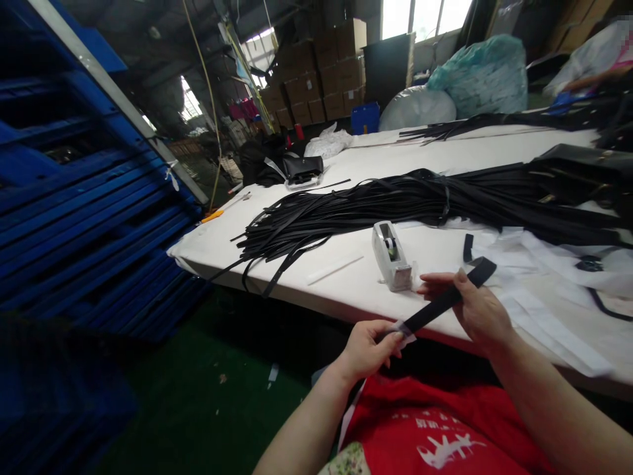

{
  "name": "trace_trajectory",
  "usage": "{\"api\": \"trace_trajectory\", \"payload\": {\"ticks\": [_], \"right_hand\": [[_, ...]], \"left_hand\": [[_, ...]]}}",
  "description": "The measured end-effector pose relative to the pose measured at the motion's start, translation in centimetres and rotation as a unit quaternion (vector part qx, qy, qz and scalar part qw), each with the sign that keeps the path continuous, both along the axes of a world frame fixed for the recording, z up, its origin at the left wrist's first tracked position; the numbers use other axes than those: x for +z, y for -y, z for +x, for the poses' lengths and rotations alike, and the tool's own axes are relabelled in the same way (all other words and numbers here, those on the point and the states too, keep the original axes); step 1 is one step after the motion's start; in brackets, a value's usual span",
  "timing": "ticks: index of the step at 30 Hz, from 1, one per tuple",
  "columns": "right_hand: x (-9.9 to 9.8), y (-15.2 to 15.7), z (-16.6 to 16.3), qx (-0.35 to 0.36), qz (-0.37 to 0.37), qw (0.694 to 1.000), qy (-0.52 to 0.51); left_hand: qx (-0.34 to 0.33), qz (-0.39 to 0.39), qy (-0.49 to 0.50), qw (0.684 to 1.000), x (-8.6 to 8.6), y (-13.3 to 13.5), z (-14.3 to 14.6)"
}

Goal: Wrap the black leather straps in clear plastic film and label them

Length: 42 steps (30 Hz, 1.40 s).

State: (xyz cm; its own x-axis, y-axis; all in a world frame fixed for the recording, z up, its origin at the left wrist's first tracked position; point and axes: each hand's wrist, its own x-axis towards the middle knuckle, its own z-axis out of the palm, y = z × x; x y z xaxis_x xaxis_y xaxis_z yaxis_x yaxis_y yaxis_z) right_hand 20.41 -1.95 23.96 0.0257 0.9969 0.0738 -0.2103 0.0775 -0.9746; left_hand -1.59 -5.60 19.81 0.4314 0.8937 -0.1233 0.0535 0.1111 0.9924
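Black strap (430,313): slanting between your two hands, across the near edge of the worktop (208,244).
Left grip: your left hand (370,346) pinches the end with the whitish wrap (408,338).
Right grip: your right hand (482,313) has the band between thumb and outstretched fingers.
Strap handling: likely light, bendy but springy, hardly fragile, perhaps slightly slippery; hold it flat, near the ends.
Strap shape: flat, even ribbon, curling over beyond your right thumb.
Tape dispenser (392,257): pale, hard, boxy, near that same edge.
Strap bundle (346,204): long dark strips, ends fanned towards the left corner.
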Motion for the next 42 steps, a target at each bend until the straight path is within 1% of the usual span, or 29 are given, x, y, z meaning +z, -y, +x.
{"api": "trace_trajectory", "payload": {"ticks": [3,5,7,8,9,10,12,13,14,15,16,18,20,21,22,23,25,27,28,30,32,33,35,36,38,40,42], "right_hand": [[-0.2,0.4,-0.7,0.023,-0.001,0.999,0.029],[-0.4,1.0,-1.8,0.074,-0.005,0.994,0.078],[-0.5,1.4,-3.0,0.142,-0.02,0.982,0.126],[-0.4,1.3,-3.3,0.162,-0.025,0.977,0.136],[-0.2,0.9,-3.3,0.16,-0.024,0.978,0.131],[0.1,0.3,-3.0,0.132,-0.017,0.985,0.11],[1.1,-1.3,-1.6,0.027,0.011,0.998,0.048],[1.7,-2.0,-0.8,-0.027,0.027,0.999,0.021],[2.3,-2.6,-0.2,-0.064,0.041,0.997,0.009],[2.7,-2.8,0.1,-0.078,0.053,0.995,0.017],[3.1,-2.7,0.1,-0.067,0.065,0.995,0.044],[3.3,-1.7,-1.1,0.0,0.08,0.99,0.119],[3.3,-0.3,-2.9,0.093,0.089,0.975,0.182],[3.3,0.1,-3.6,0.128,0.094,0.967,0.2],[3.6,0.2,-4.0,0.145,0.098,0.964,0.202],[4.0,-0.1,-4.1,0.141,0.102,0.967,0.186],[5.5,-1.6,-3.3,0.081,0.11,0.985,0.107],[7.6,-3.6,-2.1,0.018,0.116,0.993,0.022],[8.6,-4.5,-1.6,0.012,0.122,0.992,-0.001],[10.3,-5.8,-1.4,0.044,0.129,0.991,-0.002],[11.3,-6.3,-2.0,0.088,0.13,0.987,0.017],[11.7,-6.4,-2.4,0.102,0.126,0.986,0.023],[12.2,-6.3,-3.0,0.111,0.122,0.986,0.025],[12.4,-6.2,-3.1,0.109,0.123,0.986,0.019],[12.9,-6.1,-2.9,0.098,0.128,0.987,0.005],[13.4,-5.9,-2.4,0.085,0.132,0.988,0.005],[13.9,-5.7,-1.7,0.078,0.128,0.988,0.029]], "left_hand": [[0.018,-0.005,0.017,1.0,0.2,-0.2,0.8],[0.028,0.006,0.027,0.999,0.6,-0.4,1.4],[0.04,0.03,0.021,0.998,0.9,-0.5,1.9],[0.049,0.046,0.014,0.998,1.0,-0.5,2.0],[0.058,0.061,0.006,0.996,1.1,-0.5,2.0],[0.064,0.075,-0.003,0.995,1.0,-0.5,1.8],[0.069,0.093,-0.025,0.993,0.7,-0.4,1.3],[0.069,0.096,-0.037,0.992,0.6,-0.4,1.1],[0.071,0.095,-0.046,0.992,0.4,-0.3,0.9],[0.072,0.091,-0.053,0.992,0.4,-0.4,0.9],[0.076,0.088,-0.054,0.992,0.5,-0.4,1.1],[0.094,0.101,-0.045,0.989,1.0,-0.6,1.7],[0.123,0.151,-0.032,0.98,2.0,-1.0,2.5],[0.136,0.183,-0.029,0.973,2.5,-1.1,2.8],[0.143,0.213,-0.034,0.966,2.9,-1.3,2.9],[0.143,0.24,-0.046,0.959,3.2,-1.5,2.8],[0.132,0.284,-0.087,0.946,3.6,-2.0,2.0],[0.126,0.335,-0.14,0.923,3.8,-3.4,0.2],[0.134,0.369,-0.168,0.904,4.0,-4.4,-1.0],[0.167,0.447,-0.224,0.85,4.9,-7.2,-3.6],[0.208,0.516,-0.276,0.784,6.6,-10.2,-6.3],[0.226,0.536,-0.293,0.759,7.6,-11.5,-7.5],[0.246,0.556,-0.308,0.732,9.5,-13.3,-9.1],[0.251,0.559,-0.306,0.729,10.2,-13.7,-9.4],[0.251,0.553,-0.279,0.744,10.6,-13.7,-8.7],[0.233,0.529,-0.229,0.783,10.0,-12.9,-6.5],[0.196,0.49,-0.175,0.831,9.0,-11.9,-3.4]]}}
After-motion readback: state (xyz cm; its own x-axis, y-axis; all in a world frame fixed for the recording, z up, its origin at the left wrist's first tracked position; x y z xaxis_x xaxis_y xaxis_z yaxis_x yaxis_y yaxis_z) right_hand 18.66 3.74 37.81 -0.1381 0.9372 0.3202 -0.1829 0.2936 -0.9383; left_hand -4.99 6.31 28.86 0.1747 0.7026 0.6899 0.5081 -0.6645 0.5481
